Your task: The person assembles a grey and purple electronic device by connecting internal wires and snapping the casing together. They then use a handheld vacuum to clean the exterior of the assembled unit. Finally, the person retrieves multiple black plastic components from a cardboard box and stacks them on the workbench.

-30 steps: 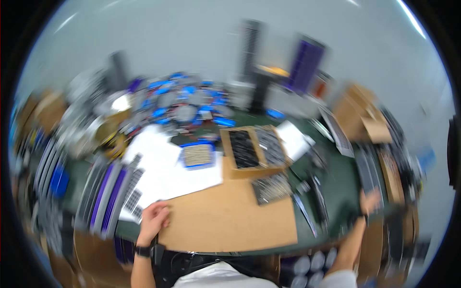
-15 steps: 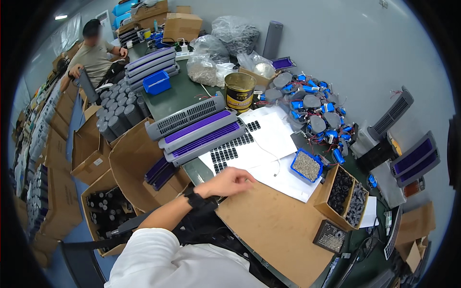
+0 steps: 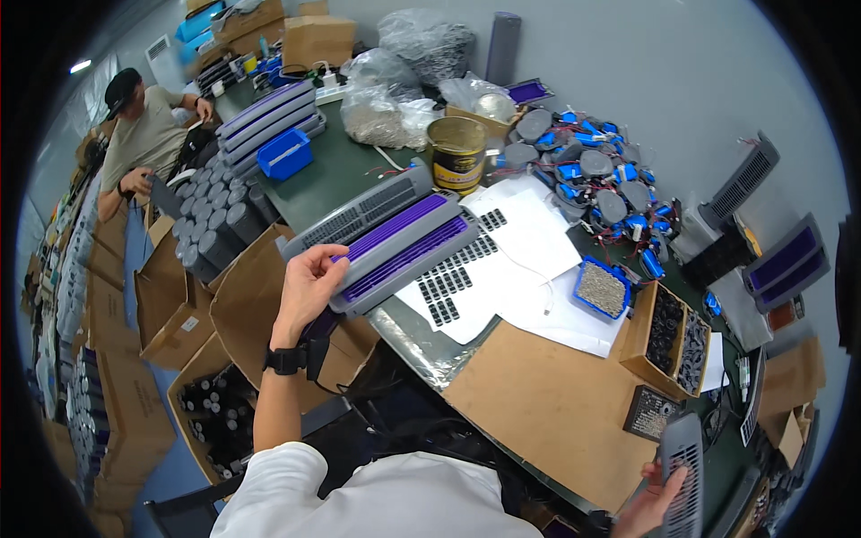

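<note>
My left hand (image 3: 311, 285) is at the left end of a grey slotted housing with a purple inside (image 3: 405, 260), its thumb and fingers closed on that end. This housing lies among a few similar ones at the table's left edge, beside a grey slotted cover (image 3: 363, 211). At the lower right, my right hand (image 3: 653, 504) grips a grey slotted cover (image 3: 683, 475), holding it upright by its edge. Part of that hand is hidden behind the cover. A brown cardboard sheet (image 3: 538, 412) lies on the table between my hands.
White papers with rows of small black pads (image 3: 446, 283) lie mid-table. Behind stand a tin can (image 3: 457, 157) and a heap of blue-wrapped parts (image 3: 610, 193). A blue tray (image 3: 601, 289) and a divided box (image 3: 665, 345) sit right; open cartons (image 3: 179, 300) and a seated person (image 3: 143, 134) are left.
My left hand has moved left from above the cardboard sheet to the end of the housing and closed on it. My right hand has come into view with a grey slotted cover.
</note>
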A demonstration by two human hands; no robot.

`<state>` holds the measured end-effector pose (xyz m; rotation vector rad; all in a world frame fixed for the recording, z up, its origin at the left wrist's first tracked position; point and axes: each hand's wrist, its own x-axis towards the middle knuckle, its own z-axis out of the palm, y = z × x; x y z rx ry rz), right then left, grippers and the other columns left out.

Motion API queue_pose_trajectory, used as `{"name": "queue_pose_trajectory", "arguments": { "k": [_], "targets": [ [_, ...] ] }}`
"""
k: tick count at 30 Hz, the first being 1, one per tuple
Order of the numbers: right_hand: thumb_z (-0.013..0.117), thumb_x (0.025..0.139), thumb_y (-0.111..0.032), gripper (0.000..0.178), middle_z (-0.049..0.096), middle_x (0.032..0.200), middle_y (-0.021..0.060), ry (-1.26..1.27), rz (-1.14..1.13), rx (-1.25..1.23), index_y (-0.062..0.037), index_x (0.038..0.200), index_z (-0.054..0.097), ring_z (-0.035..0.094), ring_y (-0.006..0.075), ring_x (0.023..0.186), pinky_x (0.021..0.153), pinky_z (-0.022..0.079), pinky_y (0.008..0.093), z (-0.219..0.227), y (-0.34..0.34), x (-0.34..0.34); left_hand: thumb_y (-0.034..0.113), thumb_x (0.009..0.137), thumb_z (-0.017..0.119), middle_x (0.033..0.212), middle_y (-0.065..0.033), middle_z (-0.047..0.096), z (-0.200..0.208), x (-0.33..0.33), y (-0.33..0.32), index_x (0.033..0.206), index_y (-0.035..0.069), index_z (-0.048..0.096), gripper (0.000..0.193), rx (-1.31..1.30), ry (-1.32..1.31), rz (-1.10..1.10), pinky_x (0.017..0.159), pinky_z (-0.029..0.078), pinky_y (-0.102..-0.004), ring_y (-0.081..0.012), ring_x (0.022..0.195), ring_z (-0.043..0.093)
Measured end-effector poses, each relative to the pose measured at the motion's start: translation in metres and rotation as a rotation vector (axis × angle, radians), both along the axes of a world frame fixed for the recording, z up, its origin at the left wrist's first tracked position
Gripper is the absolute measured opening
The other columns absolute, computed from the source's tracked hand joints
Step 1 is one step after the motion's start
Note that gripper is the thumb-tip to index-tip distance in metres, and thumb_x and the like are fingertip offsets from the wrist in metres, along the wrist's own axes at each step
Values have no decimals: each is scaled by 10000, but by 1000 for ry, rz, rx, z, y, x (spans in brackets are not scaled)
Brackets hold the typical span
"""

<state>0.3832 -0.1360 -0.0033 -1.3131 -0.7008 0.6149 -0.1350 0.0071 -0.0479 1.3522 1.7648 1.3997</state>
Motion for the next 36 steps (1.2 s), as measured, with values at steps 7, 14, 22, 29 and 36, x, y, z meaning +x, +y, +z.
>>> {"name": "queue_pose_trajectory", "arguments": {
  "k": [7,14,22,29,36],
  "targets": [
    [538,1009,-277,268,659,951,112,463,187,121,-41,1135,558,569,111,682,625,495,191,-59,37,-88,142,901,678,711,38,615,-18,-57,-40,1046,19,686,190,40,-125,237,548,430,-184,-38,608,556],
    [518,1015,-283,270,704,978,126,791,484,-188,-46,1108,605,633,129,660,566,524,209,-80,58,-109,171,911,683,767,22,628,-23,-97,-133,1104,22,662,245,135,-471,486,566,457,-185,-59,628,580],
    [569,979,-169,217,662,987,111,686,928,-234,-10,1128,575,622,136,688,606,533,248,-55,43,-107,212,942,634,1125,9,666,-44,-92,-164,1259,72,617,347,28,-481,512,674,456,-200,-63,766,590],
    [597,939,-59,118,630,877,58,193,851,-151,8,1033,575,618,95,711,636,524,234,-51,18,-97,380,1016,359,1400,-221,497,-119,-156,-92,1353,-14,523,544,30,44,75,1009,434,-433,-341,1259,517],
    [640,859,-120,166,690,774,132,-317,554,-212,37,913,630,658,222,637,613,516,337,-57,-33,-49,394,1014,353,1397,-227,497,-118,124,48,1350,-20,522,560,-356,-65,-472,1010,432,-433,-344,1262,514]
  ]
}}
